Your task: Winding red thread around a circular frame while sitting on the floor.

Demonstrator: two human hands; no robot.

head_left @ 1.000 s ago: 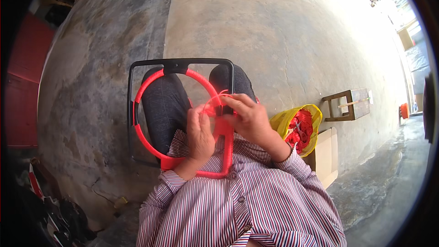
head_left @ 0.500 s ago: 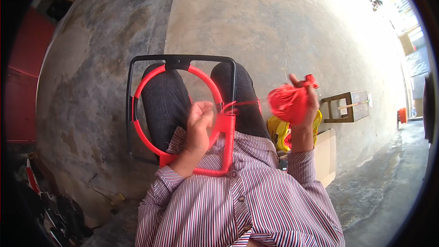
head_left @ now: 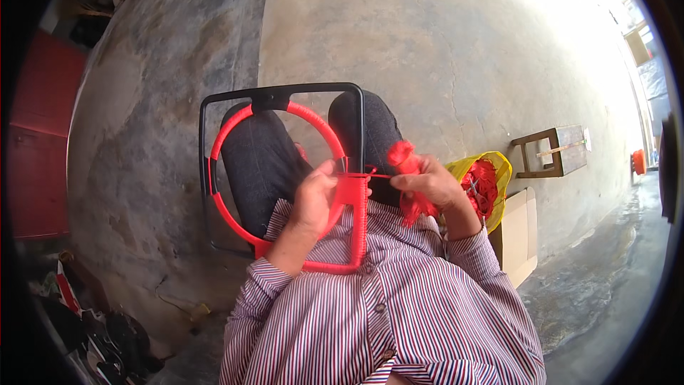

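Across my lap lies a black rectangular frame [head_left: 362,125] with an inner ring [head_left: 314,115] wrapped in red cord. Its lower right corner and side are wrapped red too. My left hand [head_left: 313,201] is closed at the ring's right side, thumb and fingers pinching the frame where the wrapping ends. In my right hand [head_left: 436,187], a bundle of red cord [head_left: 403,157] is gripped, with loose loops hanging below the fingers. A taut strand [head_left: 381,176] runs from the frame's right bar to the right hand's fingertips.
By my right leg stands a yellow bag [head_left: 507,171] filled with red cord, with an open cardboard box [head_left: 520,232] beside it. Farther right is a wooden stool [head_left: 563,152]. A red cabinet [head_left: 43,171] stands at the left, and dark clutter [head_left: 107,335] lies lower left.
My right hand has come in leftward and down toward the frame with the cord bundle, shortening the strand. The yellow bag shows more fully. My left hand has moved to the frame's wrapped part.
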